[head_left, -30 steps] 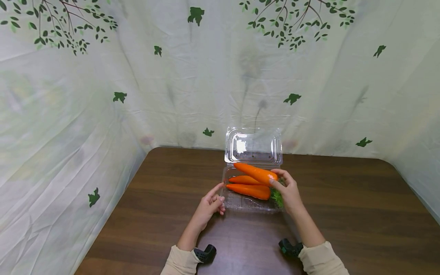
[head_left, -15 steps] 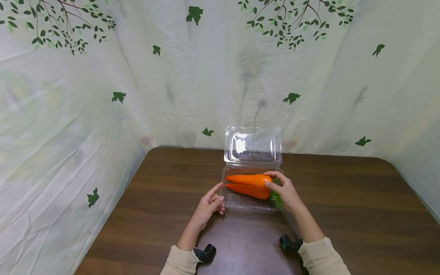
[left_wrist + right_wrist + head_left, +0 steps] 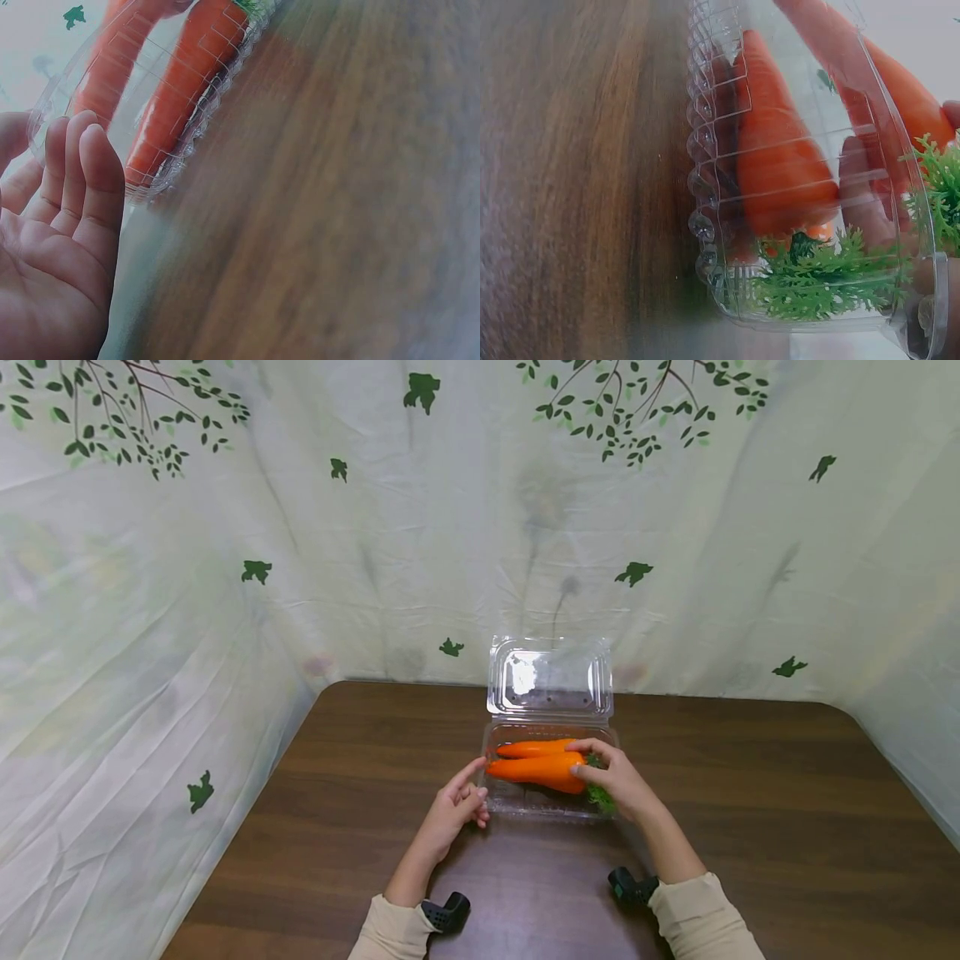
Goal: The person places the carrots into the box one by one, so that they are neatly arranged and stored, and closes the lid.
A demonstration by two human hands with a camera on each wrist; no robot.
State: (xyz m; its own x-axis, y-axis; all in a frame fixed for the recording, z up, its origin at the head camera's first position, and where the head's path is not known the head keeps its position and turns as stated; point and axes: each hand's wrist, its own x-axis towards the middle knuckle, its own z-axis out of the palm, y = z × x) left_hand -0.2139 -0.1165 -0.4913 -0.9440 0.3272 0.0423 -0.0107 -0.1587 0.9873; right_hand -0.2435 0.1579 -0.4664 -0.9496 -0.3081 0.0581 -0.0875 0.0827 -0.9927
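In the head view my right hand (image 3: 615,777) grips an orange carrot (image 3: 536,768) by its thick end, its tip pointing left. The carrot lies over the bottom half of a clear plastic clamshell box (image 3: 517,808). A second carrot (image 3: 525,748) is in the box behind it; a third (image 3: 566,786) is mostly covered beneath. Green leafy tops (image 3: 817,277) show through the box wall in the right wrist view. My left hand (image 3: 452,810) is at the box's left end, forefinger stretched to the rim. Its fingers (image 3: 101,172) are fairly straight against the end wall in the left wrist view.
The box's hinged lid (image 3: 551,681) stands raised at the back, near the far edge of the brown wooden table (image 3: 375,752). A pale cloth (image 3: 480,527) printed with leaves hangs behind and at the sides. Each wrist carries a black device (image 3: 447,913).
My right hand has brought the held carrot down and toward me, from above the back carrot to over the front one. The back carrot shows again. My left hand has stayed in place.
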